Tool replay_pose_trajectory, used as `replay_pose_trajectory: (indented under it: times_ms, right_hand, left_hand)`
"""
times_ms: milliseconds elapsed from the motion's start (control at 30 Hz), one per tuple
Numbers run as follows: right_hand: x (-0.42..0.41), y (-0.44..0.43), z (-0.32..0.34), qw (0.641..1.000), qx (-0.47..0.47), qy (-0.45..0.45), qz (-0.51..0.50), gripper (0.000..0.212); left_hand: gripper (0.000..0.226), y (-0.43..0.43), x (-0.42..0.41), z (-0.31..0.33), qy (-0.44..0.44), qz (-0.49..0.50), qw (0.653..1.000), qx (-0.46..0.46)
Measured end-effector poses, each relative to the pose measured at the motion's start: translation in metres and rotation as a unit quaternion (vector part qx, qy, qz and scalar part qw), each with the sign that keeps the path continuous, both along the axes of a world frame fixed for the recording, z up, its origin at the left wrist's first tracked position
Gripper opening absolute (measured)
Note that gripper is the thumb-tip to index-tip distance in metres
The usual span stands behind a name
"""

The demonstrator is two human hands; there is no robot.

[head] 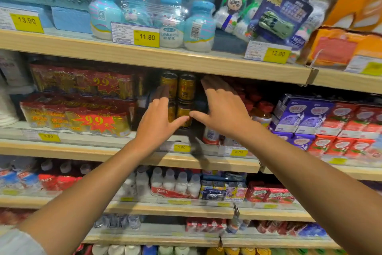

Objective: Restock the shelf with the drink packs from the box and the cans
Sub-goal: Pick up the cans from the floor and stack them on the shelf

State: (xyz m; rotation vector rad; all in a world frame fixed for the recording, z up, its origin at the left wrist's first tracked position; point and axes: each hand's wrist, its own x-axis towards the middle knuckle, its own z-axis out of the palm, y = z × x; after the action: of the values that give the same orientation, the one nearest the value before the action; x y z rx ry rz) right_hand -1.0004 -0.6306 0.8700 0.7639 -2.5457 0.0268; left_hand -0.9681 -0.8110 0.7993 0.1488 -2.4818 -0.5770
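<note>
Gold cans (186, 87) stand stacked in two layers on the middle wooden shelf (115, 152), in a dark gap between other goods. My left hand (158, 117) and my right hand (222, 108) reach into that gap on either side of the cans, fingers straight and spread. Their thumbs point toward each other in front of the lower cans. Neither hand holds anything. The fingertips are in shadow, so contact with the cans cannot be told. No box is in view.
Red and gold shrink-wrapped packs (78, 114) marked 9.9 fill the shelf left of the cans. Purple and red drink cartons (322, 119) sit to the right. Blue bottle packs (148, 13) stand on the shelf above, white bottles (175, 184) below.
</note>
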Motion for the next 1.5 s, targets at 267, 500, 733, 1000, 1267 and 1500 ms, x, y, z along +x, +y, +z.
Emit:
replay_pose_trajectory:
  times_ms: [267, 500, 733, 1000, 1267, 1500]
  right_hand:
    - [0.032, 0.134, -0.031, 0.999, 0.013, 0.04, 0.028, 0.106]
    - [0.077, 0.278, -0.056, 0.997, 0.008, 0.021, -0.071, 0.111]
    - [0.133, 0.45, -0.138, 0.963, -0.05, -0.058, -0.259, 0.11]
    - [0.218, 0.566, -0.303, 0.841, -0.125, -0.203, -0.486, 0.112]
    - [0.285, 0.59, -0.499, 0.688, -0.206, -0.35, -0.601, 0.107]
    - [0.322, 0.573, -0.711, 0.585, -0.25, -0.426, -0.643, 0.109]
  left_hand:
    - [0.107, 0.106, 0.03, -0.022, 0.045, -0.158, 0.986, -0.005]
    - [0.109, 0.236, 0.039, -0.045, 0.011, -0.261, 0.965, -0.031]
    - [0.109, 0.379, 0.045, -0.135, -0.114, -0.395, 0.91, -0.056]
    - [0.108, 0.471, 0.049, -0.288, -0.271, -0.524, 0.8, -0.111]
    - [0.107, 0.536, 0.032, -0.469, -0.334, -0.562, 0.715, -0.249]
    - [0.093, 0.572, 0.019, -0.675, -0.449, -0.533, 0.688, -0.199]
